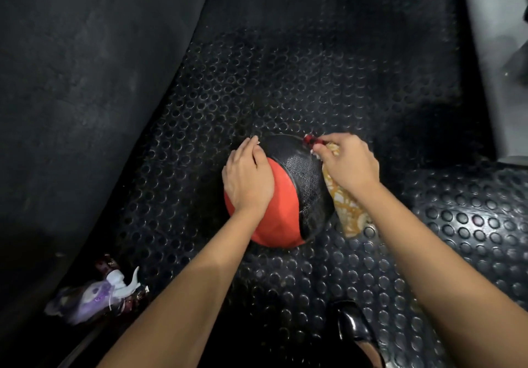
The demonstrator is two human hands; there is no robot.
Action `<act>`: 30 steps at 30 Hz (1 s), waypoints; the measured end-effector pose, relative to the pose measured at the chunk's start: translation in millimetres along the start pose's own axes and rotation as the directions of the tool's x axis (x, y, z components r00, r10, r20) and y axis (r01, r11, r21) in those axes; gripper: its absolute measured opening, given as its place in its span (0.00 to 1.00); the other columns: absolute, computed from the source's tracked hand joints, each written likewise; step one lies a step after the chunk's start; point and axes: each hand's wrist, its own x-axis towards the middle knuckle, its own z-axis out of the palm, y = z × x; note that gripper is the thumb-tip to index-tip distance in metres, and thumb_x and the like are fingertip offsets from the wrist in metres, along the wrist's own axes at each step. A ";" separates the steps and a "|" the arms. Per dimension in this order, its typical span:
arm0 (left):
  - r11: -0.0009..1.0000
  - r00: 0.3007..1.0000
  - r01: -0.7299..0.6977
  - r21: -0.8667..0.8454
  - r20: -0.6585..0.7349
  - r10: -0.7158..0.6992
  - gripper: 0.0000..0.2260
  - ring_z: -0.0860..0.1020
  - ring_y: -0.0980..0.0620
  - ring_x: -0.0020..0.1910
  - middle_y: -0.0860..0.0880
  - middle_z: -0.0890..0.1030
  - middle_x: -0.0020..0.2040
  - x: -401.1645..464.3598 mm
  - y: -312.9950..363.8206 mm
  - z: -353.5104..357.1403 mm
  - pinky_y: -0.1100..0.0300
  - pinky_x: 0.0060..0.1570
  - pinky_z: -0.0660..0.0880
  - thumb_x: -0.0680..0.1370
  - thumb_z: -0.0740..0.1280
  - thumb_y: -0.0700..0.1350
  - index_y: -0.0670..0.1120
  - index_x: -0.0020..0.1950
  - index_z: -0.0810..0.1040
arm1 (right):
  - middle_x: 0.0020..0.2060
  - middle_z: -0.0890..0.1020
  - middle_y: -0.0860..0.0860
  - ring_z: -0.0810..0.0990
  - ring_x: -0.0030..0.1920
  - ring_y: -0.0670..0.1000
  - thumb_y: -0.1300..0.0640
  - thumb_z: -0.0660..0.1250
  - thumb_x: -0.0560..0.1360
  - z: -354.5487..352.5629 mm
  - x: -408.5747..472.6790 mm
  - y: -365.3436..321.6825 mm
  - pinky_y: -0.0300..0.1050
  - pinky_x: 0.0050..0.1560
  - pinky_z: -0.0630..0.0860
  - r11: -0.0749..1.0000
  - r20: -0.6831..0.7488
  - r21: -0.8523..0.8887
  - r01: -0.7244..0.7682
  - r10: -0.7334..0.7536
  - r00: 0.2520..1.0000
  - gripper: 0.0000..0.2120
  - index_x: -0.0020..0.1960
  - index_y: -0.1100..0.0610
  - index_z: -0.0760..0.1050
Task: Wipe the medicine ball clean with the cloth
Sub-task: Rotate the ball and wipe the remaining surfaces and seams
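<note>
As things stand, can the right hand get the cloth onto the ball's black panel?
Probably yes: the right hand grips the cloth against the medicine ball, beside its bare black panel; the left hand rests on the red side.

one head-worn camera is looking steeply down and forward, sitting close above the medicine ball (pixel 288 193) on the studded floor mat (pixel 285 87).

One ball (pixel 288 193) — one cloth (pixel 347 210) — two hands (pixel 248 179)

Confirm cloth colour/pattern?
Orange-brown with a white print, bunched in the right hand against the ball; cloth shows best in the head view.
</note>
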 end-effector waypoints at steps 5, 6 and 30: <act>0.999 0.998 0.011 0.030 -0.060 -0.009 0.18 0.67 0.53 0.70 0.56 0.72 0.70 -2.7 0.0 2.0 0.49 0.70 0.62 0.81 0.52 0.48 0.52 0.68 0.74 | 0.56 0.76 0.52 0.77 0.55 0.56 0.49 0.61 0.78 0.7 -20.6 -21.8 0.47 0.49 0.71 0.985 -0.042 -0.146 0.089 -0.096 0.995 0.14 0.62 0.49 0.76; 0.999 0.998 0.031 0.009 -0.063 -0.030 0.18 0.68 0.53 0.70 0.57 0.72 0.69 -1.1 -0.6 0.5 0.50 0.70 0.62 0.81 0.52 0.48 0.53 0.67 0.75 | 0.55 0.75 0.51 0.77 0.55 0.54 0.50 0.61 0.78 3.9 -33.0 -25.5 0.46 0.47 0.71 0.970 -0.041 -0.163 0.181 -0.190 0.981 0.14 0.63 0.49 0.75; 0.984 0.984 0.155 -0.090 -0.073 -0.162 0.17 0.69 0.51 0.67 0.56 0.73 0.68 1.2 3.7 -3.3 0.51 0.68 0.63 0.81 0.54 0.48 0.55 0.66 0.76 | 0.43 0.77 0.50 0.78 0.42 0.53 0.57 0.70 0.72 11.2 -42.2 -20.1 0.40 0.28 0.66 0.810 -0.046 -0.294 0.507 -0.542 0.839 0.08 0.51 0.50 0.81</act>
